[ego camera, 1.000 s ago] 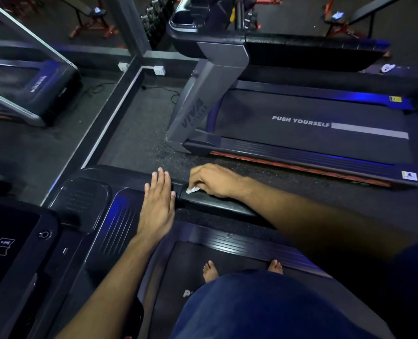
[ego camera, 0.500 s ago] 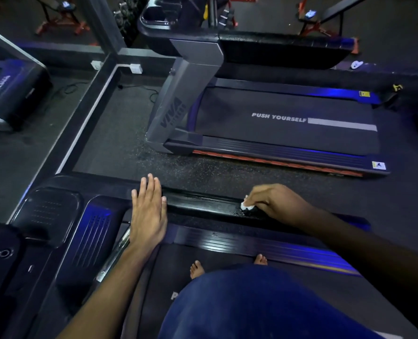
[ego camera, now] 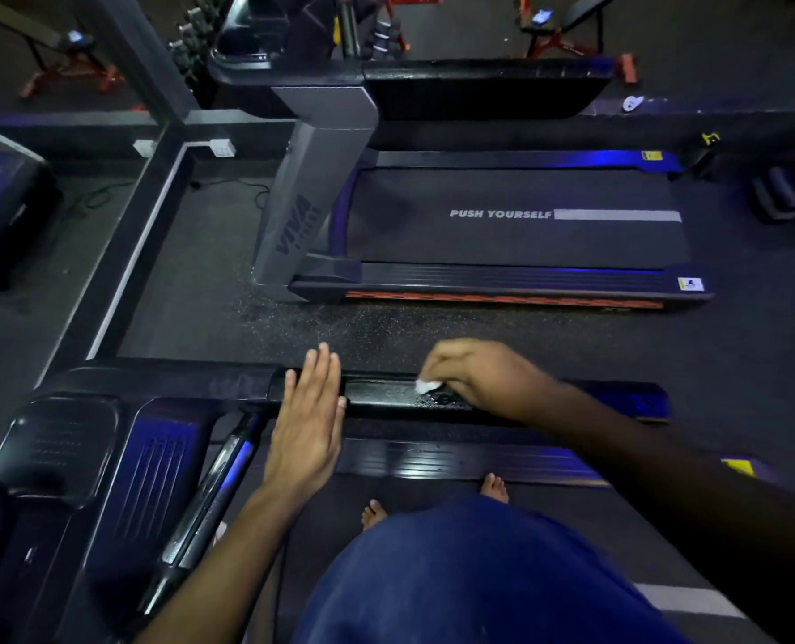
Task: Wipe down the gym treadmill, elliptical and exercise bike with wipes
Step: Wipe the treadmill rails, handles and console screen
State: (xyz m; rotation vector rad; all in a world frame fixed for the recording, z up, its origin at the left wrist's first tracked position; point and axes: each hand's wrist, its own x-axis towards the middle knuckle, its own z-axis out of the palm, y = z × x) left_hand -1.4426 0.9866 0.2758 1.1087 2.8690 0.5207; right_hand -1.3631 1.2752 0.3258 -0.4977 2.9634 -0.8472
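Observation:
I stand on a black treadmill and look down at its padded right handrail (ego camera: 386,396). My left hand (ego camera: 309,425) lies flat on the rail's near end, fingers straight and together. My right hand (ego camera: 479,374) pinches a small white wipe (ego camera: 425,387) and presses it on the rail's top, a little right of the left hand. The rail looks wet and shiny around the wipe. The treadmill's console (ego camera: 84,481) with its dark cup wells is at lower left.
A second treadmill (ego camera: 516,234) marked PUSH YOURSELF stands beyond a strip of speckled rubber floor (ego camera: 386,332). A raised dark kerb (ego camera: 121,271) runs along the left. Benches and weight racks (ego camera: 372,30) stand at the back. My bare feet (ego camera: 374,513) are on the belt.
My right hand slid the wipe to the right along the rail, then came back a little leftward. My left hand stayed flat on the rail.

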